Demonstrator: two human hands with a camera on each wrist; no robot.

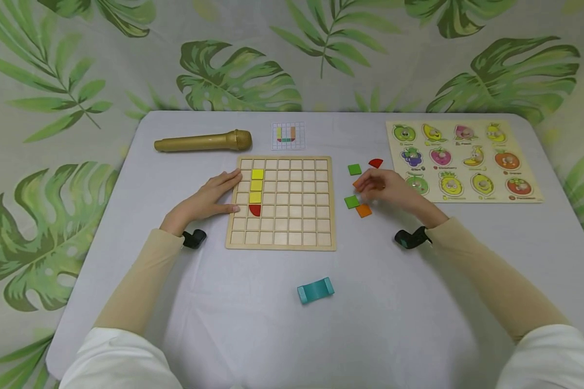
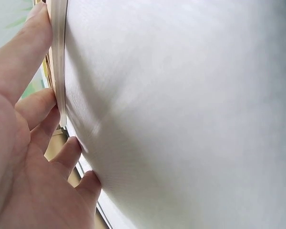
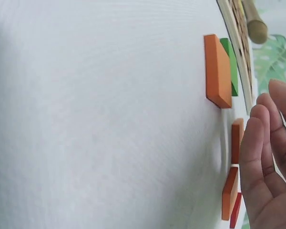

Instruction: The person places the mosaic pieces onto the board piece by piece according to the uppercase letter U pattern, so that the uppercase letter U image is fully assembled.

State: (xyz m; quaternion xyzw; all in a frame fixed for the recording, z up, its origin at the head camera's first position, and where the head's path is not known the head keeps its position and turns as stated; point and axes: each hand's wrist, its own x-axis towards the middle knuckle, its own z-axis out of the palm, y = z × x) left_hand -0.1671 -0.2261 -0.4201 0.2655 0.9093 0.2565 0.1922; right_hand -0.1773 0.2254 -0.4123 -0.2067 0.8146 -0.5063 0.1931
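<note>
My left hand [image 1: 203, 197] rests at the left edge of a wooden grid board [image 1: 292, 242], fingers spread and fingertips at its rim. In the left wrist view, the thumb and a finger lie along the board's side [image 2: 60, 52]. On the board, several yellow square tiles [image 1: 256, 185] stand in a column above a red quarter-round tile [image 1: 255, 210]. My right hand [image 1: 386, 189] is over loose tiles right of the board, its fingers extended. An orange tile [image 1: 357, 184] shows by its fingertips. Nearby lie green tiles [image 1: 352, 202], another orange tile [image 1: 364, 210] and a red quarter-round tile [image 1: 376, 163].
A pattern card [image 1: 288, 135] with a U shape lies behind the board. A gold toy microphone [image 1: 201, 141] is at the back left, and a fruit puzzle board [image 1: 467, 162] at the back right. Nearer the front lies a teal curved piece [image 1: 316, 290].
</note>
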